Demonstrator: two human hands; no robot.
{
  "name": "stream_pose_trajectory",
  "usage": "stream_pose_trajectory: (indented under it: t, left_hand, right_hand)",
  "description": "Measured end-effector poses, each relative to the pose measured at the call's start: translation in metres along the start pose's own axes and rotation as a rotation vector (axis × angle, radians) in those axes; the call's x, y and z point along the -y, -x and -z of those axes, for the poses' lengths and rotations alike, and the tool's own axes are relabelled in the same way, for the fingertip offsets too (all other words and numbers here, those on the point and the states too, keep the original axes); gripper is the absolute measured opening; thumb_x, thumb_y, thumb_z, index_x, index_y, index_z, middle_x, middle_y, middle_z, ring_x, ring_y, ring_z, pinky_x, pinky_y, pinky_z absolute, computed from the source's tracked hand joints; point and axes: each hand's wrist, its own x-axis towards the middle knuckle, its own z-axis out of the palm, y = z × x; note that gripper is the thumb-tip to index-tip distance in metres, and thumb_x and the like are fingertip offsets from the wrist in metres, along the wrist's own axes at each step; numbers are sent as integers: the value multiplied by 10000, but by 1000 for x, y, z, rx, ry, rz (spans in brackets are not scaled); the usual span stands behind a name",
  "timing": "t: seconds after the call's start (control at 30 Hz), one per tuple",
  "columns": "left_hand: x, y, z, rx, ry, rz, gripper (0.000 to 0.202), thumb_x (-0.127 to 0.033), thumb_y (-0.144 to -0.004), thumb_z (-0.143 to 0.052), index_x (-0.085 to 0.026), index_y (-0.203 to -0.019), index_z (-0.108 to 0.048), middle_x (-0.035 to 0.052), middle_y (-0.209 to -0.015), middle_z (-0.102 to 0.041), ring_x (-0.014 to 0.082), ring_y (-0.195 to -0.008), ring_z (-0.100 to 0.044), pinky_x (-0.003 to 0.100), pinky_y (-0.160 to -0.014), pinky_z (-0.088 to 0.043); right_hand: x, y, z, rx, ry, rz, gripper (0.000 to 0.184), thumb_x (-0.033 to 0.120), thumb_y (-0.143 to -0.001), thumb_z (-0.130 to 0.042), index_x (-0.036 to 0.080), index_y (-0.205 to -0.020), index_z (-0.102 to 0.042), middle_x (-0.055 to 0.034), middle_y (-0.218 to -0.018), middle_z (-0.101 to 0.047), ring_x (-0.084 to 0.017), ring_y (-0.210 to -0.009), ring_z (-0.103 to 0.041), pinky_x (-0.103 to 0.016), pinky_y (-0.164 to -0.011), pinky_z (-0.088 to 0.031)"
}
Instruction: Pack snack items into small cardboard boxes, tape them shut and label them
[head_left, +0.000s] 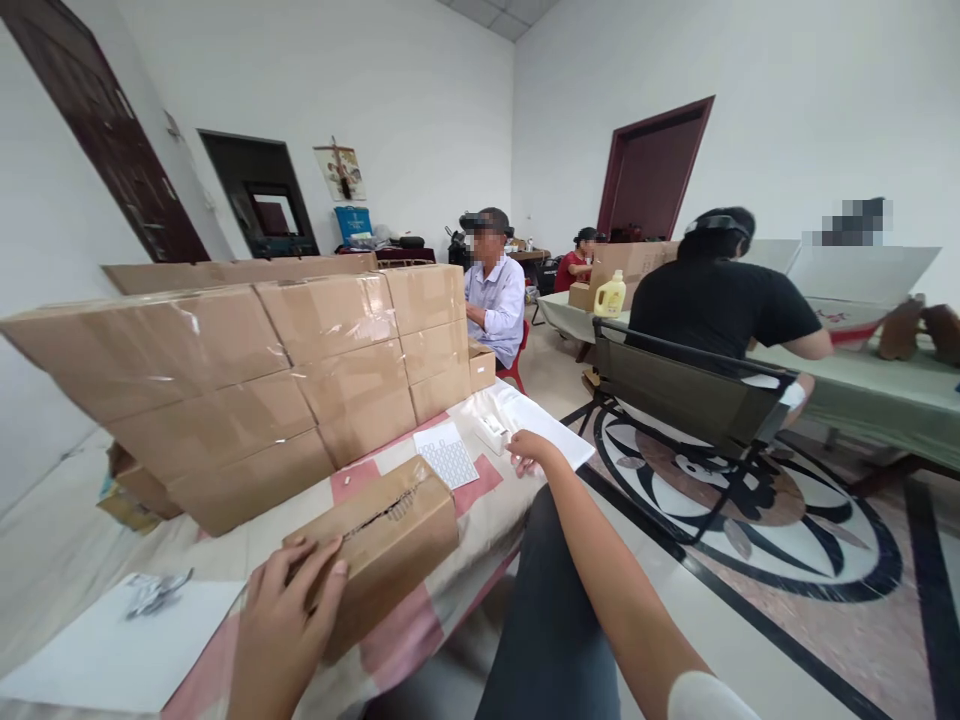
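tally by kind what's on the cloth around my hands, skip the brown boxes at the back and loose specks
Long brown cardboard box under the left hand: 1
White sheet with a grey pattern: 1
Plain flat white sheets: 2
Small white item by the right hand, kind unclear: 1
Crumpled silvery-grey heap: 1
Total: 6

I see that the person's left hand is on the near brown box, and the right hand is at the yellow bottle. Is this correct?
Not quite: in the head view, the right hand is at a small white item, not the yellow bottle. The left hand is indeed on the near brown box.
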Motion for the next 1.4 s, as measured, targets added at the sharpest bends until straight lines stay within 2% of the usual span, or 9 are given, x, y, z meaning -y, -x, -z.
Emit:
stream_pose_trajectory:
  t: [0.17, 0.33, 0.43, 0.5, 0.63, 0.73, 1.03, 1.3, 1.4]
  left_hand:
    - [-37, -5, 4, -31, -156, 109, 319, -375, -1000, -505, -189, -1047, -760, 119, -997, -651, 275, -931, -599, 416, -841, -487]
    - [-65, -9, 7, -15, -319, 227, 289, -364, -972, -555, -202, -1066, -775, 114, -990, -676, 286, -900, -570, 395, -745, -423]
    - [-65, -9, 8, 10, -267, 283, 289, -375, -972, -559, -216, -1078, -775, 112, -1012, -677, 282, -926, -575, 389, -754, -408]
    - [-63, -8, 9, 22, -231, 309, 291, -377, -972, -560, -216, -1087, -774, 115, -1013, -673, 285, -929, -572, 394, -757, -404]
    - [-64, -9, 9, 37, -193, 338, 293, -371, -972, -553, -212, -1088, -771, 125, -1007, -666, 296, -919, -564, 409, -750, -393]
    - [-66, -10, 9, 49, -163, 360, 303, -366, -982, -538, -206, -1096, -769, 132, -1010, -663, 300, -928, -567, 411, -759, -389]
    - [-67, -9, 6, -7, -197, 346, 303, -384, -978, -550, -209, -1086, -772, 131, -1001, -674, 300, -942, -578, 406, -756, -396]
    - [-67, -10, 5, 3, -202, 337, 307, -382, -977, -547, -207, -1084, -776, 130, -993, -664, 309, -935, -566, 407, -750, -384]
    - [-67, -10, 6, 6, -193, 341, 300, -375, -976, -553, -206, -1089, -774, 133, -1000, -661, 310, -936, -562, 409, -755, -382]
  right_hand:
    - [25, 41, -26, 54, -121, 428, 130, 243, -1056, -436, 183, -965, -507, -11, -888, -699, -58, -549, -589, -171, -500, -376]
    - [69, 78, -55, 270, -124, 599, 92, 232, -907, -545, 201, -983, -503, 24, -688, -670, -57, -403, -405, -184, -447, -282]
    - [90, 95, -69, 362, -78, 599, 221, 212, -829, -568, 170, -1046, -558, 24, -626, -663, -54, -390, -328, -186, -431, -223]
    - [101, 103, -74, 417, -16, 581, 485, 174, -783, -581, 135, -1266, -554, 17, -628, -686, -65, -404, -346, -184, -429, -217]
    - [113, 113, -82, 368, 78, 525, 946, 115, -776, -549, 128, -1646, -176, 24, -652, -711, -83, -421, -376, -186, -431, -232]
    - [119, 111, -90, 265, 69, 444, 890, 112, -835, -494, 114, -1661, -160, 10, -654, -708, -76, -397, -335, -192, -423, -222]
    - [133, 98, -108, 197, 121, 344, 628, 199, -956, -498, 10, -1539, -361, 5, -533, -639, -78, -328, -272, -197, -358, -166]
    - [144, 113, -106, 89, 53, 480, 601, 225, -995, -476, 166, -1579, -347, 46, -609, -636, -65, -403, -318, -154, -407, -244]
    - [138, 109, -110, 119, 115, 401, 597, 167, -961, -480, 100, -1547, -387, 17, -595, -663, -74, -371, -310, -180, -381, -220]
